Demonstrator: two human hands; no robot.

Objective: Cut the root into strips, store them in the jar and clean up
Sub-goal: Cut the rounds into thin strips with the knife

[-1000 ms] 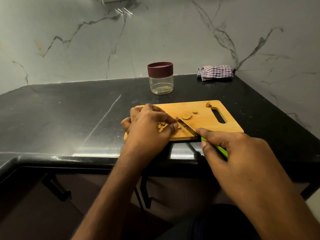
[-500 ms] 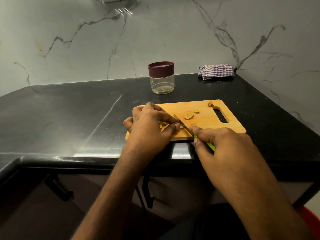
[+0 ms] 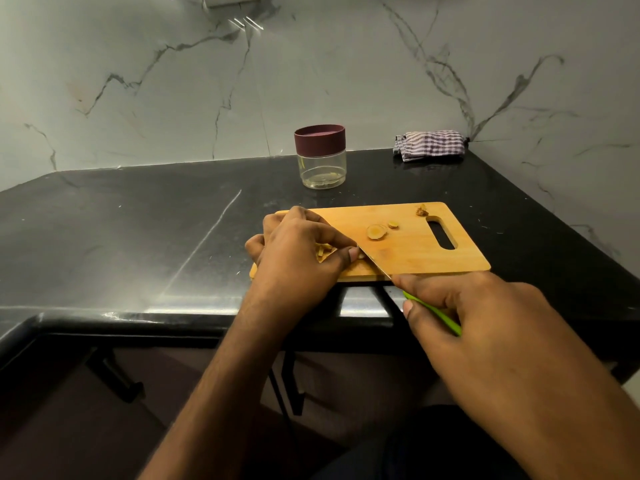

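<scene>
A wooden cutting board (image 3: 433,254) lies near the counter's front edge. My left hand (image 3: 298,254) bends over its left end and pinches small yellow root pieces (image 3: 323,252) between thumb and fingers. My right hand (image 3: 485,327) grips the green handle of a knife (image 3: 375,265), whose blade lies against my left fingertips on the board. Two round root slices (image 3: 377,232) and a small scrap (image 3: 421,212) lie on the board's right half. A clear jar (image 3: 320,155) with a maroon lid on it stands behind the board.
A folded checked cloth (image 3: 429,144) sits in the back right corner of the black counter (image 3: 121,230). Marble walls close the back and right sides. The counter's front edge runs just below the board.
The knife and my right hand slid forward along the cut, then drew back toward me. My left hand stayed on the root pieces.
</scene>
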